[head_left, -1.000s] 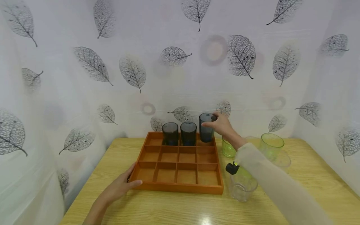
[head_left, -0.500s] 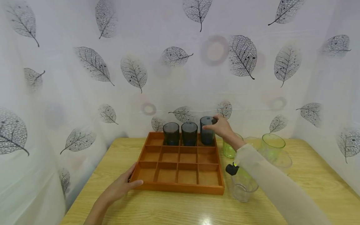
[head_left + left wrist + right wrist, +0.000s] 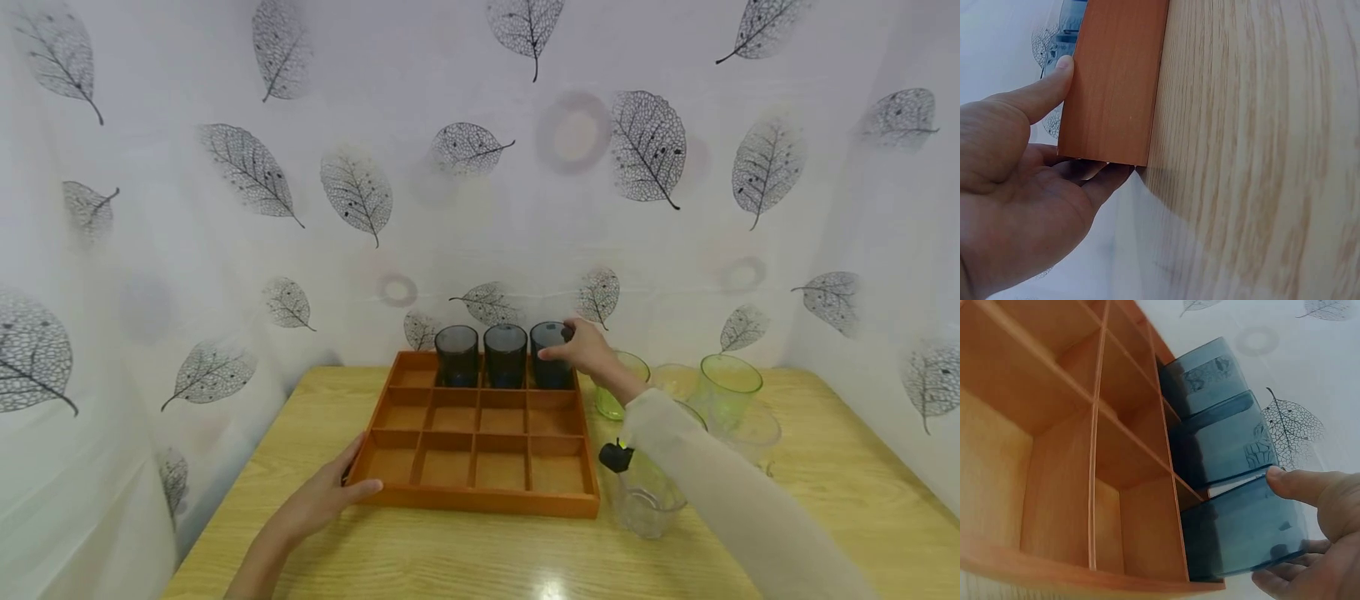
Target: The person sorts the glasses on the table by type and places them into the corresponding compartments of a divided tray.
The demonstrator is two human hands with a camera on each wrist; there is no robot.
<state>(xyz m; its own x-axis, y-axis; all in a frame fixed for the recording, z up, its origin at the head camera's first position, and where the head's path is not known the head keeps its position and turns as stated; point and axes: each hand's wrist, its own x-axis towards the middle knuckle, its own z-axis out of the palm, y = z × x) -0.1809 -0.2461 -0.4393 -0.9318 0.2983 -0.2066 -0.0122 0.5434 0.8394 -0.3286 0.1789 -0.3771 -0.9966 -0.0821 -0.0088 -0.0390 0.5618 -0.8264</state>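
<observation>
A brown wooden tray point(image 3: 480, 500) divided into several compartments lies on the table. My left hand point(image 3: 318, 498) holds its front left corner; in the left wrist view the thumb point(image 3: 1060, 72) lies at the top edge and the fingers bend along the side. Two dark blue-grey drinking glasses point(image 3: 457, 357) point(image 3: 505, 357) stand upright in the back row. A third dark glass point(image 3: 1244, 528) stands in the back right compartment, its upper part gripped by my right hand point(image 3: 592, 350) between thumb and fingers. The lower part of this glass is behind the compartment wall.
Right of the tray stand a green glass point(image 3: 611, 402), a clear glass point(image 3: 645, 508) and another green glass point(image 3: 731, 387), partly hidden by the right sleeve. A black round object point(image 3: 617, 457) shows at the right wrist. A leaf-patterned curtain point(image 3: 480, 208) hangs behind the table.
My right hand has lowered the third dark glass into the back right compartment, so its rim is now about level with the other two. The left hand has stayed at the tray's corner.
</observation>
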